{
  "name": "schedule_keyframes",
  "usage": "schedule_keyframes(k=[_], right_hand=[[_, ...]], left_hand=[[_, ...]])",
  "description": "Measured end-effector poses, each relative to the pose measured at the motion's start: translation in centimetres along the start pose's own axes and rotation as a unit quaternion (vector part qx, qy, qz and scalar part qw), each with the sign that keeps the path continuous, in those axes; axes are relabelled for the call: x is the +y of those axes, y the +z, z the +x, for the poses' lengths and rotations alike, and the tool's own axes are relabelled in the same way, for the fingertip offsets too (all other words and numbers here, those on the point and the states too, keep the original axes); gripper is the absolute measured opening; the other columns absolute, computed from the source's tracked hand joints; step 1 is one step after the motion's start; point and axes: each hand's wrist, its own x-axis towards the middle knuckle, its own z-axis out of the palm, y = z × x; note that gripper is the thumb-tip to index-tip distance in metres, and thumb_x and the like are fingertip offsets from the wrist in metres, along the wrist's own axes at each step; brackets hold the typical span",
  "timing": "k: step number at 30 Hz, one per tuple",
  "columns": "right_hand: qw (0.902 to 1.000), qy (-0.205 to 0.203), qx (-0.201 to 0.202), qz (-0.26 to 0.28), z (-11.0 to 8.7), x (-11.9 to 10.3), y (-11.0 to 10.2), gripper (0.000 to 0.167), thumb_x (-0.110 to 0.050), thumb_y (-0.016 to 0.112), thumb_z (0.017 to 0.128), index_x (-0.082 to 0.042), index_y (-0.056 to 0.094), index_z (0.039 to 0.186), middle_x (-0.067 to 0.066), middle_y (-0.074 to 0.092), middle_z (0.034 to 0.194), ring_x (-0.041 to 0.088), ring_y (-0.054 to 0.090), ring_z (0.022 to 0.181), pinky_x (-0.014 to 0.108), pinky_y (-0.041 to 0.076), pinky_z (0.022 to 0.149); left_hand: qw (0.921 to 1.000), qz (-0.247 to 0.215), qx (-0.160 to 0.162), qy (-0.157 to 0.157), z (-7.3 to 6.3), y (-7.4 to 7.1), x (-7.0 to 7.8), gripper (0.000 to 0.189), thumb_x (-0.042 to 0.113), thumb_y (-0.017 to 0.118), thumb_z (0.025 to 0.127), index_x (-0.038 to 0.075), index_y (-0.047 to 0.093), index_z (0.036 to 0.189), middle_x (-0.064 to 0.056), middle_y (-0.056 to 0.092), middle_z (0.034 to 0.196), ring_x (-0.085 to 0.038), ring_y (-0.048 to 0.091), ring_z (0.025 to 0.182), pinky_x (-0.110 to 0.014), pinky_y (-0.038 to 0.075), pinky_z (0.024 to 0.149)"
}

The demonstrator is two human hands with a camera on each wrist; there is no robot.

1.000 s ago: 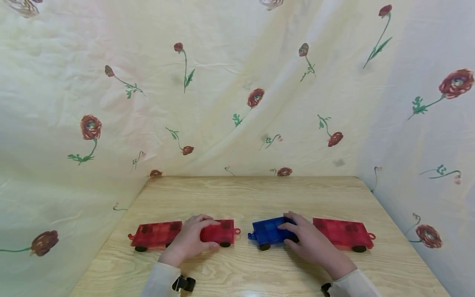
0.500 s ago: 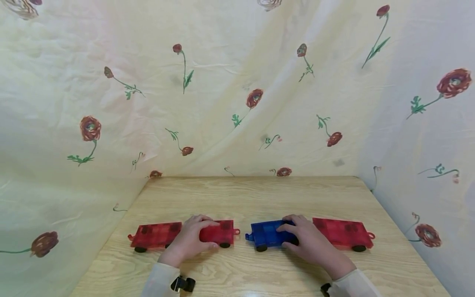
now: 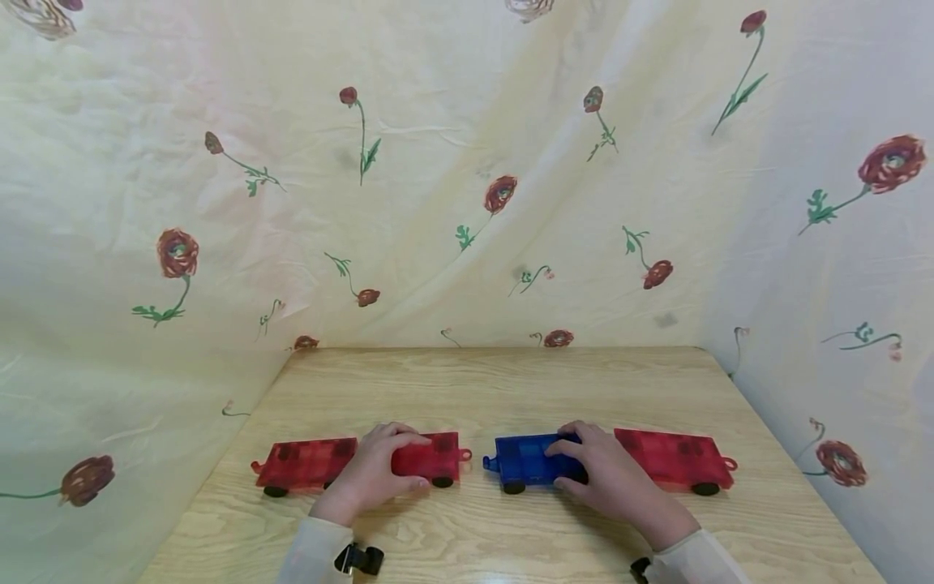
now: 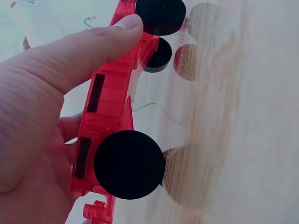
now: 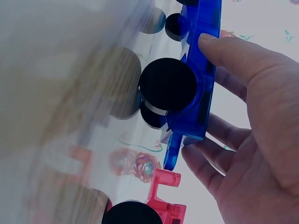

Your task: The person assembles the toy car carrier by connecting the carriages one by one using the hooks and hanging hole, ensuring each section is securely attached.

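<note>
Gap between red wagon (image 3: 438,459) and blue wagon (image 3: 527,461)

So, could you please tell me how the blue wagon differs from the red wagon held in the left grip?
The blue wagon is deep blue, while the red wagon is bright red. The blue wagon is held in the right grip; the red wagon, in the left grip. Facing the gap between them, the blue wagon shows a hook, the red wagon a ring. Both have black wheels.
</note>
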Motion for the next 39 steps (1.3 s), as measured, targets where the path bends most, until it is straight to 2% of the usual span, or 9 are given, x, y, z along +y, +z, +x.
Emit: schedule_keyframes(k=[5,12,18,24,29,39], right_hand=[[1.0,0.003,0.002,-0.003,0.0,0.0,0.0,0.038,-0.032,0.091,0.083,-0.03,0.078,0.119,0.005,0.061,0.134,0.031,0.058,0.124,0.057,0.051,0.103],[1.0,0.005,-0.002,0.005,-0.1,0.1,0.1,0.036,-0.033,0.088,0.086,-0.031,0.077,0.12,0.007,0.06,0.141,0.033,0.054,0.131,0.06,0.047,0.107],[0.9999,0.008,-0.003,0.01,-0.2,0.2,0.1,0.035,-0.032,0.087,0.087,-0.032,0.077,0.12,0.006,0.06,0.141,0.032,0.053,0.131,0.06,0.047,0.107],[0.9999,0.013,-0.003,0.009,-0.1,0.2,0.1,0.035,-0.032,0.087,0.087,-0.032,0.077,0.12,0.006,0.061,0.14,0.032,0.054,0.13,0.059,0.048,0.106],[0.9999,0.013,-0.003,0.007,0.0,0.3,0.2,0.035,-0.033,0.087,0.087,-0.032,0.077,0.121,0.006,0.061,0.14,0.031,0.054,0.13,0.058,0.049,0.105],[1.0,0.009,-0.003,0.001,0.0,0.5,0.3,0.036,-0.034,0.087,0.087,-0.031,0.077,0.121,0.005,0.061,0.139,0.031,0.053,0.131,0.058,0.048,0.106]], left_hand=[[1.0,-0.008,-0.001,-0.003,0.0,0.1,0.0,0.06,0.053,0.088,0.08,0.038,0.069,0.135,0.014,0.055,0.135,-0.023,0.048,0.131,-0.069,0.041,0.105],[0.9997,-0.02,-0.004,-0.009,0.0,0.0,0.2,0.059,0.052,0.088,0.081,0.038,0.068,0.135,0.014,0.055,0.135,-0.023,0.048,0.131,-0.063,0.044,0.105],[0.9993,-0.033,-0.008,-0.013,0.0,0.0,0.5,0.058,0.049,0.088,0.082,0.038,0.068,0.135,0.013,0.054,0.137,-0.024,0.046,0.133,-0.06,0.045,0.107],[0.9988,-0.048,-0.011,-0.004,0.0,0.1,0.8,0.058,0.047,0.088,0.083,0.037,0.068,0.136,0.011,0.054,0.138,-0.024,0.047,0.133,-0.056,0.047,0.107],[0.9984,-0.054,-0.014,-0.001,0.1,0.4,1.0,0.059,0.052,0.086,0.083,0.039,0.067,0.137,0.013,0.053,0.138,-0.022,0.047,0.133,-0.053,0.048,0.107],[0.9982,-0.056,-0.02,-0.003,0.3,0.8,1.7,0.06,0.055,0.084,0.082,0.039,0.066,0.138,0.013,0.053,0.139,-0.023,0.047,0.133,-0.054,0.047,0.108]])
